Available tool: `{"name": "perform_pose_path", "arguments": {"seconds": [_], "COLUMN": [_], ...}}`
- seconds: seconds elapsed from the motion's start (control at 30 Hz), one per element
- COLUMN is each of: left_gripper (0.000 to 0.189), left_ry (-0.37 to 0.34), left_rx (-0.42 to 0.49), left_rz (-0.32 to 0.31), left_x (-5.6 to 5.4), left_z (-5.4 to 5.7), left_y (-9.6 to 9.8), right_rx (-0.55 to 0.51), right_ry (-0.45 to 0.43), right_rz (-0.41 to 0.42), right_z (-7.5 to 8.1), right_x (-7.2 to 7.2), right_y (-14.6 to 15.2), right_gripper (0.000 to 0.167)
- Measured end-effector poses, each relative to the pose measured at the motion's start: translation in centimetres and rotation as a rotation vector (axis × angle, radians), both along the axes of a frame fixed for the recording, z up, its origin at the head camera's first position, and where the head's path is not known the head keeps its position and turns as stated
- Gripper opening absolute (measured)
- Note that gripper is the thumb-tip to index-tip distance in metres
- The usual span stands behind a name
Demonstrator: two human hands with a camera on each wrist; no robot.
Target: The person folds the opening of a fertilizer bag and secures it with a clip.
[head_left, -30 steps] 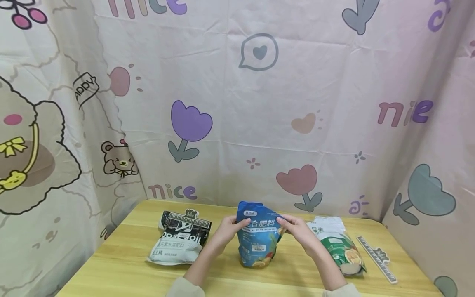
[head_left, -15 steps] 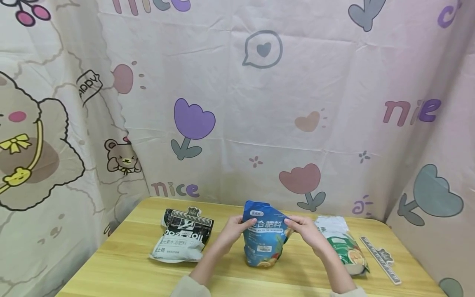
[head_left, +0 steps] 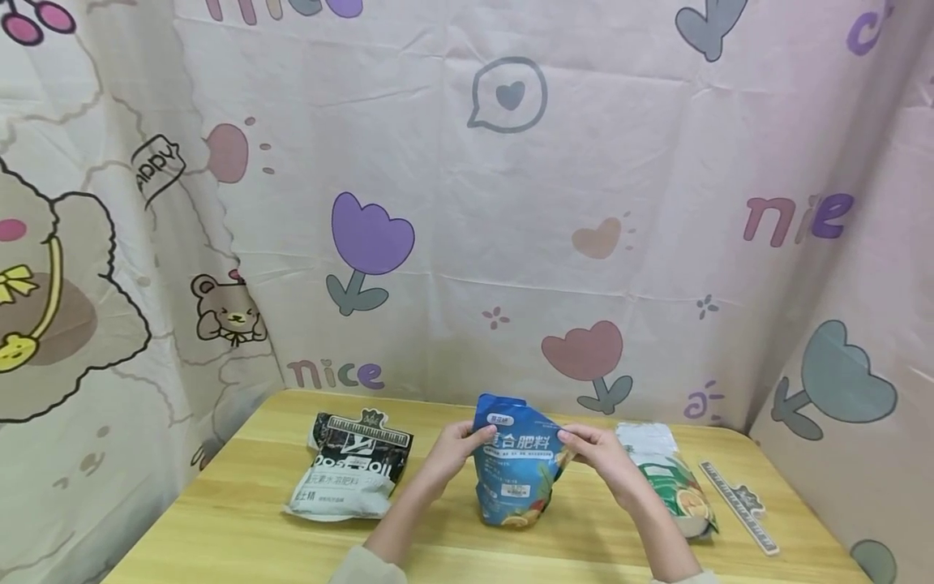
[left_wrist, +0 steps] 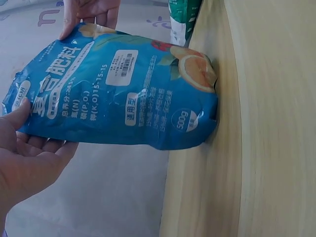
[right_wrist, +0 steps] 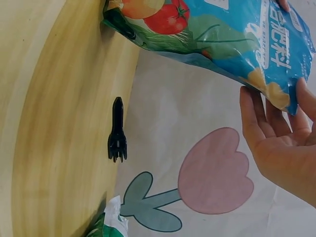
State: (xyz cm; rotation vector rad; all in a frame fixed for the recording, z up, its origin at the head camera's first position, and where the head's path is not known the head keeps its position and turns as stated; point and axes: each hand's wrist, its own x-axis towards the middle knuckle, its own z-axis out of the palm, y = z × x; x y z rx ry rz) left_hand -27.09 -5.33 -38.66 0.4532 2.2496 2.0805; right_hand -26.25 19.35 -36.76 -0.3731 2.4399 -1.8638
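Note:
A blue fertilizer bag (head_left: 516, 478) with vegetables and fruit printed on it stands upright on the table, its base at the wood. My left hand (head_left: 454, 450) pinches its upper left side, thumb on the front and fingers behind, as the left wrist view shows. On the opposite upper edge, my right hand (right_wrist: 284, 143) pinches the bag's corner between thumb and fingers. The bag's top slants down toward the right hand. Near the right forearm lies a green and white bag (head_left: 667, 478), partly hidden by the arm.
On the left lies a black and white bag (head_left: 343, 487) with a piano-key clip (head_left: 370, 430) across its top. A similar loose clip (head_left: 740, 507) rests far right. A small black fork-like object (right_wrist: 117, 131) lies on the table (head_left: 233, 503). Printed cloth (head_left: 452, 203) encloses the sides.
Compared with a second ago, the right hand has shifted slightly right, drawing the bag's upper edge with it. Both hands keep their grip; the head view has swayed a little.

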Motion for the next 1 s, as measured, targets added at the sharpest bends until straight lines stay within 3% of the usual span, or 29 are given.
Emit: {"name": "perform_pose_path", "arguments": {"seconds": [0.5,0.77,1.0], "left_gripper": [0.035,0.038,0.040], "left_ry": [0.038,0.072,0.047], "left_rx": [0.003,-0.035,-0.012], "left_rz": [0.019,0.039,0.041], "left_x": [0.0,0.2,-0.2], "left_z": [0.0,0.0,-0.4], "left_y": [-0.7,-0.6,-0.5], "right_rx": [-0.020,-0.007,-0.023], "right_ry": [0.003,-0.014,-0.015], "right_rz": [-0.014,-0.085,-0.113], "right_z": [-0.1,-1.0,-1.2], "right_x": [0.0,-0.3,-0.3], "right_y": [-0.1,-0.8,-0.9], "right_gripper": [0.033,0.032,0.032]}}
